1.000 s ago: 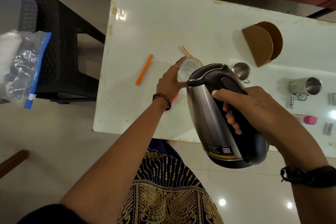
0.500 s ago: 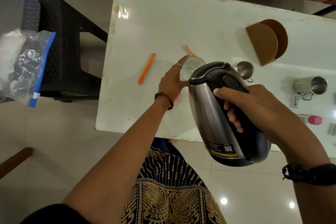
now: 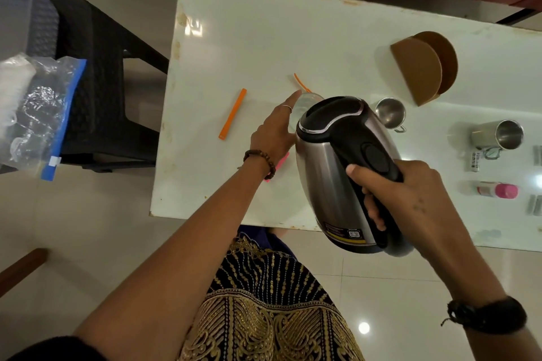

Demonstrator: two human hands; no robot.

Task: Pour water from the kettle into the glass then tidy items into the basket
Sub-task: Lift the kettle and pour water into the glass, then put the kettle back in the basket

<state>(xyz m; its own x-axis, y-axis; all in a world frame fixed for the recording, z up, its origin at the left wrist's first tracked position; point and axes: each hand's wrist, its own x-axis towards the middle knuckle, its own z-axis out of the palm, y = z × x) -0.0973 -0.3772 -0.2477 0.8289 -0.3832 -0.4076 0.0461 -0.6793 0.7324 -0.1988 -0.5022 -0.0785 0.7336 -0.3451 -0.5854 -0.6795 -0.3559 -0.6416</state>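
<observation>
Two hands: both busy over the white surface (image 3: 293, 23).
Right hand (image 3: 410, 199): gripped the tilted steel-and-black kettle (image 3: 331, 167) by its handle.
Left hand (image 3: 272, 132): seemingly wrapped around the clear glass (image 3: 305, 102).

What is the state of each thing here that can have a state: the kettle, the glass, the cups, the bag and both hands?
Steel kettle with black lid: lid closed, tilted toward glass.
Clear drinking glass: upright; fill level hidden.
Small steel cup: upright.
Larger steel mug: on its side.
Clear blue-zip plastic bag: seal unclear.
Left hand: against glass.
Right hand: grips kettle handle.
</observation>
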